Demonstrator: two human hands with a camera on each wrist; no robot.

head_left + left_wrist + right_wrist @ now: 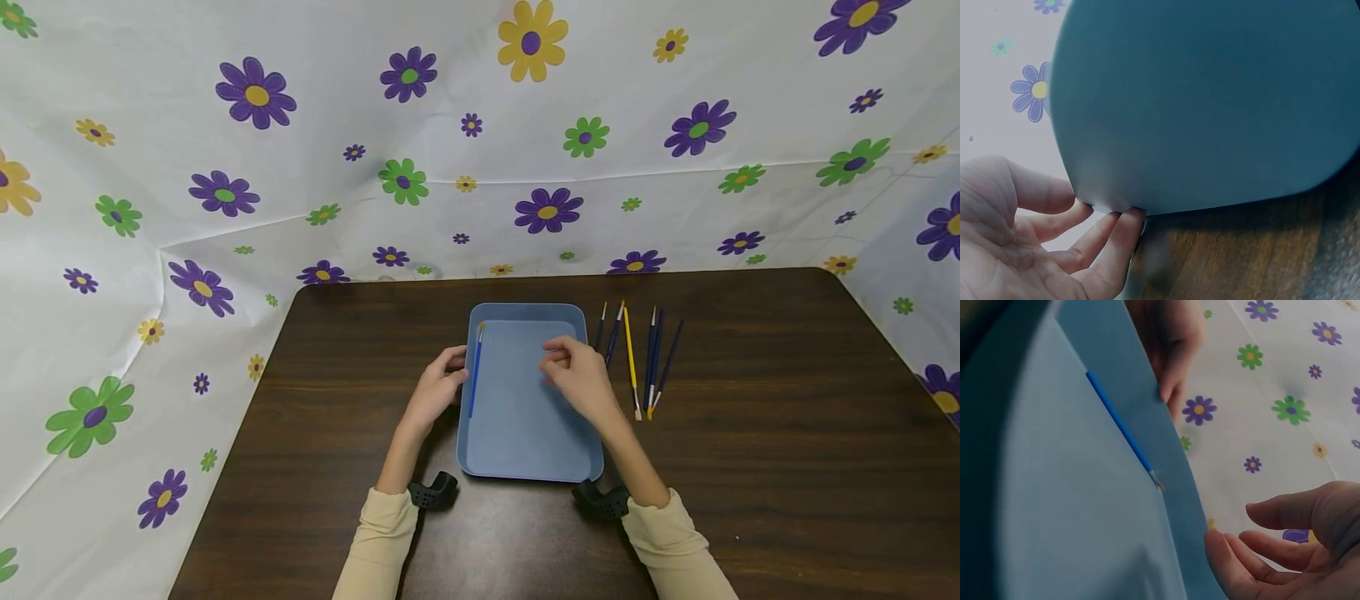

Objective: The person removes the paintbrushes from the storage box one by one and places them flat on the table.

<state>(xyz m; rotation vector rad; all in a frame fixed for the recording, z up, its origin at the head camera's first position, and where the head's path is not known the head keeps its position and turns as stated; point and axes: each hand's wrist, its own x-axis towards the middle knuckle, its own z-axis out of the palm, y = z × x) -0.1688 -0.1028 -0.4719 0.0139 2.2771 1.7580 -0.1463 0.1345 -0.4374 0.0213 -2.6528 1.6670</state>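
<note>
A blue-grey tray [525, 454] lies on the table. Inside it, along the left wall, is a paintbrush [476, 375] with a blue handle, its bristles toward the far end. My left hand [435, 387] is at the tray's left side; in the left wrist view its thumb and bent fingertips rest against the outer wall [1197, 125]. Over the right half of the tray hovers my right hand [581, 379], its fingers loosely bent with nothing between them. The right wrist view shows the blue brush [1124, 428] on the tray floor beside the wall.
Several paintbrushes lie on the table right of the tray, among them a yellow one [630, 354] and dark blue ones [656, 354]. The brown table [787, 433] meets a flowered white cloth [465, 75] behind. A black wrist device [433, 492] is on the left wrist.
</note>
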